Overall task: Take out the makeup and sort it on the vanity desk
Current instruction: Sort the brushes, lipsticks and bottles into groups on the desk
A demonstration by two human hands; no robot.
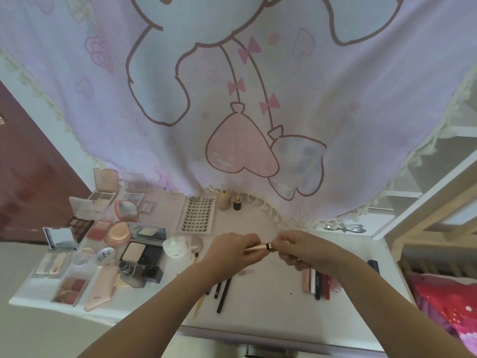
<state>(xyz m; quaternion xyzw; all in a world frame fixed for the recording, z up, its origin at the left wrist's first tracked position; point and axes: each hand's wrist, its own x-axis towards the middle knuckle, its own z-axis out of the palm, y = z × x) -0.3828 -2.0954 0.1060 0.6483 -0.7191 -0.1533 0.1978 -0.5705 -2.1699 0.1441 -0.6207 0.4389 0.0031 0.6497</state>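
Above the middle of the white vanity desk (271, 311) I hold a small gold tube (259, 247) with a dark collar, a lipstick by its look. My left hand (232, 250) grips its gold body. My right hand (294, 248) pinches its dark end. Open palettes and compacts (103, 228) crowd the desk's left side. A tray of false lashes (197, 214) lies behind my hands, with two small bottles (229, 202) beside it. Dark pencils and brushes (222, 290) lie under my left wrist. A row of slim sticks (318, 282) lies under my right forearm.
A pink cartoon curtain (245, 99) hangs over the back of the desk. An eyelash curler (346, 227) lies at the back right. A red and pink cushion (446, 306) sits to the right, beside a wooden frame (423, 210). A dark red door (28, 182) stands at the left.
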